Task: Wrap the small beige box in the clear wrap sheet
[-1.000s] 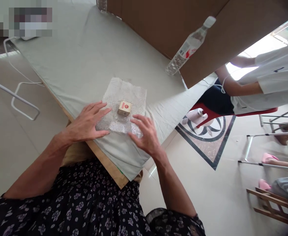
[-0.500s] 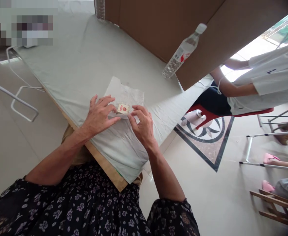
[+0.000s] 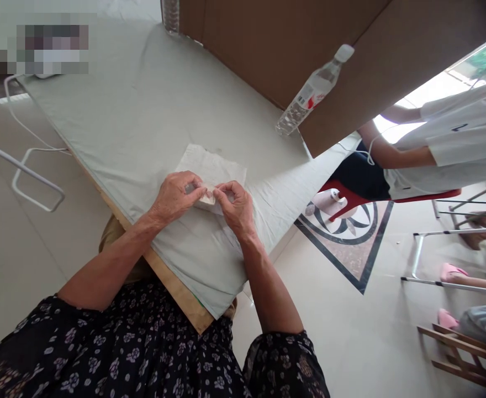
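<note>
A thin whitish sheet of paper (image 3: 214,166) lies on the cloth-covered table near its corner. My left hand (image 3: 175,194) has its thumb and index finger pinched together at the sheet's near part. From the other side my right hand (image 3: 237,209) pinches the paper in the same way, its fingertips close to the left ones. Between and below the fingertips shows a pale folded bit of paper (image 3: 208,199). The small cream piece with red print is covered by paper and fingers, so its face cannot be made out.
A clear plastic bottle (image 3: 313,91) with a white cap leans by a large brown cardboard box (image 3: 259,44). The pale tablecloth (image 3: 114,105) reaches the wooden table edge (image 3: 177,282). To the right a person in a white shirt (image 3: 466,132) sits on a red chair (image 3: 425,196).
Both hands have closed from spread fingers into pinches and come together over the paper. The near part of the sheet now covers the red-printed piece, which showed earlier.
</note>
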`<state>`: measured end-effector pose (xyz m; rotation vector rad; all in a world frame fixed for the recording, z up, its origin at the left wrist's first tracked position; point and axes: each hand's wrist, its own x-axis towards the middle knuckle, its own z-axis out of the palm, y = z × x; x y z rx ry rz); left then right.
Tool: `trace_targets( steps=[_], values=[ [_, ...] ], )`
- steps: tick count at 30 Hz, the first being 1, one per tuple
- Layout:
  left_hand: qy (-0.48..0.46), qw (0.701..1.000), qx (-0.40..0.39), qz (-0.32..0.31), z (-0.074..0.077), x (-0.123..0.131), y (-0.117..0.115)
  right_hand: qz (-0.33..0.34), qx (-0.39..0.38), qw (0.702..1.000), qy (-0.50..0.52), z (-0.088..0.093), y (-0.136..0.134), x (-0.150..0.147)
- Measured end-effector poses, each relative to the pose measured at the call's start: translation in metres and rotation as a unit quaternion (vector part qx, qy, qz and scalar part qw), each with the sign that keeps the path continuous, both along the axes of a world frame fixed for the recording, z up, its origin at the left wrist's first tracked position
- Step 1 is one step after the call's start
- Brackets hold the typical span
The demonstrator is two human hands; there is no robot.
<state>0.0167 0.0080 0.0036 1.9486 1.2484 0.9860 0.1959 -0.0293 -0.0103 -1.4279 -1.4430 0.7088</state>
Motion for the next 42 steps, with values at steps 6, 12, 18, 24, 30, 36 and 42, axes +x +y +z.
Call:
trace_targets(
  steps=[6, 12, 18, 24, 30, 36, 42],
  values=[
    [-0.005, 0.999, -0.032, -0.001, 0.000, -0.002, -0.002, 0.000, -0.007, 0.999, -0.044, -0.006, -0.002, 0.003],
    [0.013, 0.996, -0.090, -0.011, 0.004, -0.002, 0.003, -0.109, 0.152, 0.953, -0.238, 0.020, -0.029, -0.001],
    [0.032, 0.995, -0.097, -0.019, 0.008, -0.012, 0.006, 0.071, 0.095, 0.915, -0.385, 0.017, -0.039, -0.022],
    [0.073, 0.992, -0.094, 0.044, 0.007, -0.037, 0.004, 0.080, 0.085, 0.888, -0.445, 0.016, -0.025, -0.020],
    [0.153, 0.975, -0.088, 0.133, 0.002, -0.040, 0.003, 0.119, 0.083, 0.852, -0.504, 0.029, -0.009, -0.022],
    [0.200, 0.956, -0.142, 0.163, 0.008, -0.044, 0.009, 0.140, 0.089, 0.852, -0.497, 0.030, -0.004, -0.018],
    [0.084, 0.978, -0.156, 0.114, 0.005, -0.032, 0.010, 0.148, 0.073, 0.846, -0.507, 0.033, -0.001, -0.021]
  ],
)
